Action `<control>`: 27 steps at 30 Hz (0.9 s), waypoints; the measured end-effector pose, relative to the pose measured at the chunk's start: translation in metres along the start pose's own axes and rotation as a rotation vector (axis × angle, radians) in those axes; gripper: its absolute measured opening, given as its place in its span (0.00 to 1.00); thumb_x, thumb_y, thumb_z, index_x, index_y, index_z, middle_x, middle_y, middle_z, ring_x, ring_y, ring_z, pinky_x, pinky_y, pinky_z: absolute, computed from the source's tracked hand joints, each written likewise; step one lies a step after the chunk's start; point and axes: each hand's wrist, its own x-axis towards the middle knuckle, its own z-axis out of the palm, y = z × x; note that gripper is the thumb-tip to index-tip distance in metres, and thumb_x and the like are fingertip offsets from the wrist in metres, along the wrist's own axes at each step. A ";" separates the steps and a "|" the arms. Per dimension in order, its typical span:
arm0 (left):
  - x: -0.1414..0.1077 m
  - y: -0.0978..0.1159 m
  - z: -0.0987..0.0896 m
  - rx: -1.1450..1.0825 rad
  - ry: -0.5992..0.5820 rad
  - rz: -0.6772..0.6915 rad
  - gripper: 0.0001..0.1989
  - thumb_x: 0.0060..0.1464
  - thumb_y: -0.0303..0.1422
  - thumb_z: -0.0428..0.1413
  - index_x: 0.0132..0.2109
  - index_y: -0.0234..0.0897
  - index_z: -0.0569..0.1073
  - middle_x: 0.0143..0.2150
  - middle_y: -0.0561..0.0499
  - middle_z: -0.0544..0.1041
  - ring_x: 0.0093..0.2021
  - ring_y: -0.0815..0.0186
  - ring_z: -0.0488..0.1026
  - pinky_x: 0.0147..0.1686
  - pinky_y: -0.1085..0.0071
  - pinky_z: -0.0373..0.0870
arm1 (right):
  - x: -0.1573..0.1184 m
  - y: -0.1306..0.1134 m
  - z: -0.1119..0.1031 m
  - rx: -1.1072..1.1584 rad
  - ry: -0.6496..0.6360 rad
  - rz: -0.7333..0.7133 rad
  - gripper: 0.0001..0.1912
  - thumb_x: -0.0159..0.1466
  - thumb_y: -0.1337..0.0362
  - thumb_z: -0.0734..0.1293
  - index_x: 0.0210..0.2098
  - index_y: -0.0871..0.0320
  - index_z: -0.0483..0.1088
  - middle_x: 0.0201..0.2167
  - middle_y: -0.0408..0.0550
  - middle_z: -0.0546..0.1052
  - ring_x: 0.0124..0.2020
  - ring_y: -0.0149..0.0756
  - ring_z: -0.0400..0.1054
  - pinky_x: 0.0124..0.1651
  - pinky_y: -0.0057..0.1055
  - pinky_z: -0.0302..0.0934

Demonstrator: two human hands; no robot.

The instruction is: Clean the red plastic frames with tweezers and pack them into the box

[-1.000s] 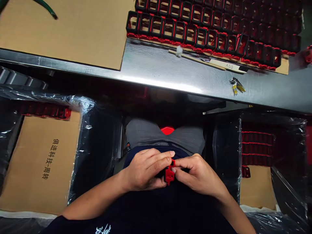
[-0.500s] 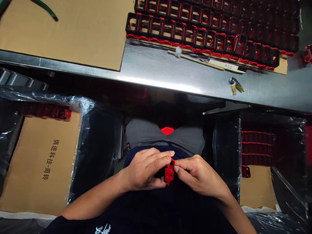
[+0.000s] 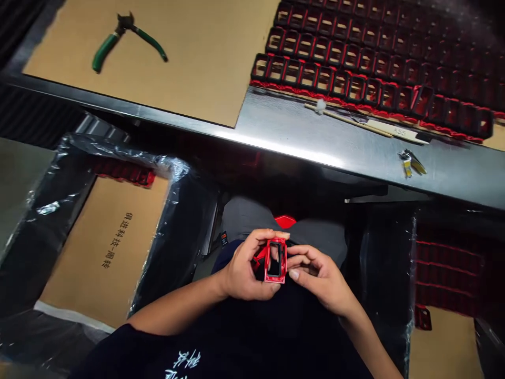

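Note:
My left hand (image 3: 246,267) grips a red plastic housing (image 3: 269,279) with a black-edged rectangular opening, thumb along its bottom and fingers over its top. The opening faces up toward me, and I see through it. My right hand (image 3: 321,276) is at the housing's right side, fingers loosely bent and thumb apart from them. The fingertips are at the housing's edge; whether they press on it is hard to see. Both hands are above my lap.
Rows of similar red-and-black housings (image 3: 323,79) stand on the metal bench (image 3: 284,131). Green-handled pliers (image 3: 125,23) lie on a cardboard sheet (image 3: 189,68). Yellow-handled clippers (image 3: 411,163) and a wooden stick (image 3: 355,121) are nearby. Plastic-lined boxes (image 3: 158,252) with housings flank me.
The housing has turned so its opening faces me. My right hand's pinch at its upper end has loosened, and the fingers have spread. My view has shifted left, bringing the whole pliers into sight.

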 end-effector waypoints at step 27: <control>-0.012 -0.026 -0.003 -0.151 -0.084 -0.085 0.41 0.56 0.41 0.67 0.70 0.46 0.57 0.67 0.34 0.70 0.66 0.49 0.71 0.60 0.50 0.75 | 0.005 -0.005 0.027 0.135 0.015 -0.096 0.21 0.55 0.54 0.80 0.45 0.55 0.78 0.37 0.50 0.84 0.38 0.39 0.80 0.43 0.34 0.76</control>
